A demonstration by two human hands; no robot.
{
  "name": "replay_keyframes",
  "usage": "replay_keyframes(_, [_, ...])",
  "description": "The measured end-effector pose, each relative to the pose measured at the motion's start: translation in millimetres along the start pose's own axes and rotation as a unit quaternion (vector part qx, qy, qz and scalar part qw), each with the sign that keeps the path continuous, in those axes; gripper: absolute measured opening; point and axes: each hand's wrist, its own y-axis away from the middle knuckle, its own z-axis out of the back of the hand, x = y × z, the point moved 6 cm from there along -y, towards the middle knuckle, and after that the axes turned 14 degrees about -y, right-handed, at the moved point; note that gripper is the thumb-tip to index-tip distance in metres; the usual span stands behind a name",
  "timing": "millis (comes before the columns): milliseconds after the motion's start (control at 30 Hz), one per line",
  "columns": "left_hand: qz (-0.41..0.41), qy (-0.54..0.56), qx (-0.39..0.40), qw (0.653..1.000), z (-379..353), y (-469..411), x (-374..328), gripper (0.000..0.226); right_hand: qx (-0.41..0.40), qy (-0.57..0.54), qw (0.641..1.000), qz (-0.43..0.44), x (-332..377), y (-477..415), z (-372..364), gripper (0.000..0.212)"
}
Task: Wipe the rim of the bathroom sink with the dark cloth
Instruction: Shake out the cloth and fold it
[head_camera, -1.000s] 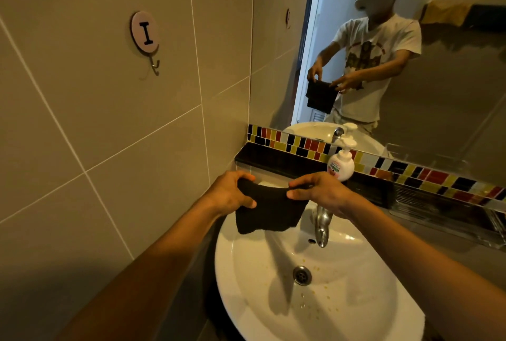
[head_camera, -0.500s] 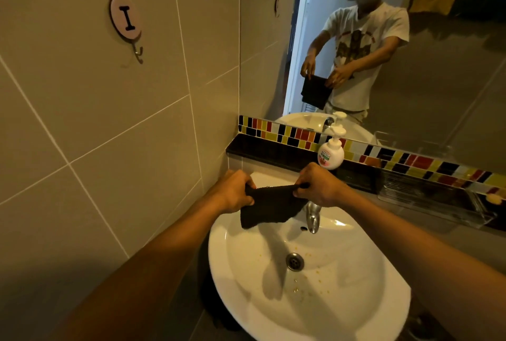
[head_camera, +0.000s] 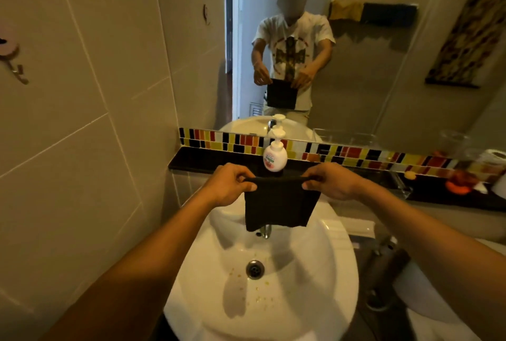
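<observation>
My left hand [head_camera: 227, 184] and right hand [head_camera: 331, 181] pinch the top corners of the dark cloth [head_camera: 279, 203], which hangs spread above the back of the white sink [head_camera: 342, 258]; yellow specks dot the basin near its drain [head_camera: 255, 269], a soap dispenser [head_camera: 275, 155] stands on the dark ledge [head_camera: 197, 161] below the mirror [head_camera: 383, 66]

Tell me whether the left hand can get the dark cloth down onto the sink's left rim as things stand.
Probably yes. The left hand pinches the dark cloth just above the sink, and nothing lies on the left rim. The right hand would likely need to let go first.
</observation>
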Motion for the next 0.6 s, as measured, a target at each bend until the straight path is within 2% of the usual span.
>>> replay_keyframes(133, [-0.033,0.021,0.033,0.999,-20,-27,-38,0.022,-0.019,-0.056,0.998,-0.017,-34,20,40,0.012])
replay_keyframes(367, [-0.07,0.061,0.06,0.994,-52,-82,-102,0.021,-0.061,-0.083,0.994,-0.027,-87,31,107,0.014])
replay_keyframes(600, [-0.096,0.012,0.151,0.984,-84,-134,-143,0.022,-0.006,-0.09,0.994,-0.063,-147,23,153,0.01])
